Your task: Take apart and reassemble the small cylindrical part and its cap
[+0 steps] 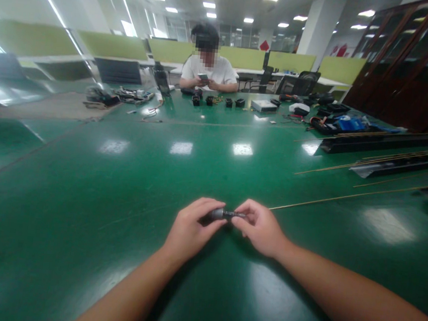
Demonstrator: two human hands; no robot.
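Both ends of a slim grey-and-black cylinder (217,213) are clamped: your left hand (192,226) wraps the grey end, your right hand (262,228) pinches the dark end, likely for steadiness, over the bench's (129,183) near half. Room to move lies left; thin rods (307,203) and black channels (373,143) crowd the right edge.

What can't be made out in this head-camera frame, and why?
All in the head view:
Grey-and-black cylindrical object: left end hidden by the left hand; fine detail blurred.
Thin brass-coloured rod: near end hidden by the right hand.
Long black channel-shaped piece: cut off by the right edge.
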